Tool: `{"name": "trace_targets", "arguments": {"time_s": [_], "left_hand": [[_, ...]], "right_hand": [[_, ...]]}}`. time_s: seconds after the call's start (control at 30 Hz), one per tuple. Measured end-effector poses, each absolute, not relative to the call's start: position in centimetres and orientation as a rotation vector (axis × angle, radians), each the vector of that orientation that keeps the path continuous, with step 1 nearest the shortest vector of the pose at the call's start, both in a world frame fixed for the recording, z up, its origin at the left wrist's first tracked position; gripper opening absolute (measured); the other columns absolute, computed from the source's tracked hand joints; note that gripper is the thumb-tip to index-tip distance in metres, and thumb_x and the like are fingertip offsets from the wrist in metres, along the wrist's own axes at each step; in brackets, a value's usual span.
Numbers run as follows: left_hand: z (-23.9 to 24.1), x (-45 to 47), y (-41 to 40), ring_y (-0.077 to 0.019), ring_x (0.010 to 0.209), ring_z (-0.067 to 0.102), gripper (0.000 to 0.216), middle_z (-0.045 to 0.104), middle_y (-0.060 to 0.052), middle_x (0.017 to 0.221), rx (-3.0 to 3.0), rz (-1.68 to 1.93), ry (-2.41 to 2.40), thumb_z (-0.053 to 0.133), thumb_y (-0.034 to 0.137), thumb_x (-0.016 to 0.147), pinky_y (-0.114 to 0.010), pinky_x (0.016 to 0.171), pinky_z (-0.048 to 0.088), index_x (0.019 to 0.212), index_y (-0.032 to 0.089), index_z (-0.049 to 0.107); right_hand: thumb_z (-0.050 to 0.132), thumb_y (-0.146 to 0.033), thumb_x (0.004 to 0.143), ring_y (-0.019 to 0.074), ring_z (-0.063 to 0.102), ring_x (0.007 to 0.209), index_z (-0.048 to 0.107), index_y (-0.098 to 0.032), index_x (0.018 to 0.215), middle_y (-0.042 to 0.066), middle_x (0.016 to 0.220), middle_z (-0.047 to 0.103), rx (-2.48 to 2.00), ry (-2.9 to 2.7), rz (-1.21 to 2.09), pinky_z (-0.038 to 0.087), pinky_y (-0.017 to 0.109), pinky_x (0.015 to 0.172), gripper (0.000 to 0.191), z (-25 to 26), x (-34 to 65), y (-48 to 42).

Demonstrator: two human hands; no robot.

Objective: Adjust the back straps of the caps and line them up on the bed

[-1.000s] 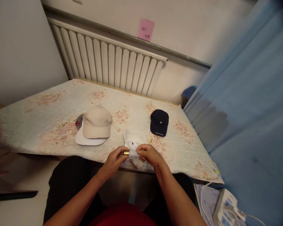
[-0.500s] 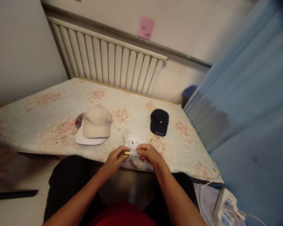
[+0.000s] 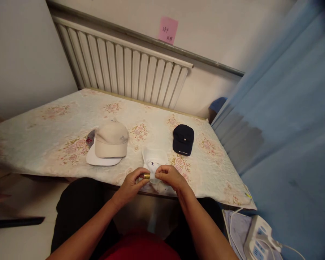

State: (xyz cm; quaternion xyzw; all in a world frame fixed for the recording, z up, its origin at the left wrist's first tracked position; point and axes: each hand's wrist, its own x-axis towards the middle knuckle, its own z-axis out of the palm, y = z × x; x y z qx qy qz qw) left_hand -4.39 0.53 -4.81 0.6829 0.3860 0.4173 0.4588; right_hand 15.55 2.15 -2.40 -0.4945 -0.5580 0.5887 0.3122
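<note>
The gold tube (image 3: 146, 176) is pinched by the left hand (image 3: 130, 183); whether anything is gripped by the right hand (image 3: 172, 177), close beside it, cannot be told. The tube is best held level, with light pressure, clear of the white cap (image 3: 155, 156) just beyond.

On the bed (image 3: 157, 126), stacked caps (image 3: 111, 139) lie left, one cap (image 3: 183, 139) lies right and another cap (image 3: 155, 156) between them nearer the front edge, with a radiator (image 3: 127, 68) behind and a curtain (image 3: 284, 126) rightward.
</note>
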Motion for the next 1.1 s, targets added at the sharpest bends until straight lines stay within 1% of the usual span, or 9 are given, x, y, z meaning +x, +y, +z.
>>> {"name": "trace_targets", "arguments": {"time_s": [0.23, 0.4, 0.6, 0.77, 0.87, 0.93, 1.03, 1.1], "left_hand": [[-4.6, -4.3, 0.5, -0.0158, 0.08, 0.054, 0.023, 0.06, -0.002, 0.086, 1.76, 1.03, 0.979, 0.058, 0.035, 0.079, -0.028, 0.076, 0.043, 0.096, 0.019, 0.059], [-4.5, -4.2, 0.6, -0.0152, 0.077, 0.053, 0.022, 0.06, -0.001, 0.086, 1.774, 1.039, 0.984, 0.058, 0.034, 0.079, -0.028, 0.075, 0.042, 0.095, 0.019, 0.059], [-4.7, -4.0, 0.5, -0.0154, 0.079, 0.053, 0.021, 0.06, -0.002, 0.087, 1.786, 1.07, 0.974, 0.059, 0.033, 0.079, -0.028, 0.075, 0.042, 0.095, 0.019, 0.06], [-4.7, -3.7, 0.3, -0.0153, 0.08, 0.053, 0.02, 0.058, -0.002, 0.087, 1.805, 1.077, 0.969, 0.06, 0.033, 0.079, -0.027, 0.075, 0.041, 0.094, 0.019, 0.06], [-4.8, -3.6, 0.4, -0.0156, 0.08, 0.052, 0.022, 0.058, -0.002, 0.087, 1.803, 1.085, 0.984, 0.06, 0.033, 0.079, -0.027, 0.075, 0.041, 0.096, 0.019, 0.06], [-4.8, -3.7, 0.4, -0.0157, 0.081, 0.052, 0.022, 0.058, -0.002, 0.087, 1.808, 1.095, 0.98, 0.06, 0.033, 0.08, -0.028, 0.076, 0.041, 0.097, 0.019, 0.06], [-4.9, -4.0, 0.4, -0.0152, 0.079, 0.052, 0.022, 0.058, -0.002, 0.086, 1.811, 1.094, 0.997, 0.06, 0.034, 0.079, -0.027, 0.075, 0.041, 0.096, 0.019, 0.06], [-5.0, -4.1, 0.4, -0.015, 0.078, 0.052, 0.023, 0.058, -0.002, 0.085, 1.804, 1.092, 1.017, 0.06, 0.034, 0.079, -0.027, 0.074, 0.041, 0.096, 0.019, 0.061]], "right_hand": [[0.066, -0.029, 0.067, 0.0048, 0.029, 0.042, 0.063, -0.016, 0.071, -0.008, 0.047, 0.041, -1.294, -1.489, 1.555, 0.021, 0.02, 0.043, 0.014, -2.4, 15.3, 2.1], [0.064, -0.029, 0.068, 0.0046, 0.027, 0.039, 0.062, -0.017, 0.072, -0.009, 0.045, 0.039, -1.278, -1.455, 1.604, 0.018, 0.02, 0.04, 0.013, -3.0, 15.1, 2.2], [0.063, -0.027, 0.068, 0.0048, 0.031, 0.039, 0.06, -0.016, 0.069, -0.008, 0.045, 0.041, -1.189, -1.383, 1.686, 0.023, 0.02, 0.04, 0.011, -3.2, 15.0, 2.1], [0.062, -0.025, 0.068, 0.0049, 0.031, 0.039, 0.06, -0.016, 0.069, -0.009, 0.043, 0.04, -1.141, -1.364, 1.713, 0.023, 0.019, 0.041, 0.01, -3.2, 14.5, 1.9], [0.063, -0.027, 0.069, 0.0052, 0.031, 0.039, 0.058, -0.016, 0.069, -0.009, 0.042, 0.039, -1.119, -1.342, 1.714, 0.023, 0.019, 0.041, 0.012, -3.0, 14.1, 1.8], [0.063, -0.029, 0.069, 0.0056, 0.033, 0.04, 0.059, -0.016, 0.07, -0.008, 0.044, 0.042, -1.117, -1.352, 1.703, 0.026, 0.02, 0.043, 0.014, -2.9, 14.1, 1.7], [0.064, -0.03, 0.07, 0.0065, 0.041, 0.048, 0.063, -0.015, 0.075, -0.005, 0.055, 0.052, -1.117, -1.41, 1.66, 0.031, 0.02, 0.049, 0.016, -2.8, 14.7, 1.8], [0.065, -0.03, 0.069, 0.0068, 0.042, 0.052, 0.065, -0.015, 0.077, -0.004, 0.06, 0.054, -1.141, -1.445, 1.636, 0.031, 0.02, 0.051, 0.018, -2.8, 15.4, 1.8]]}}
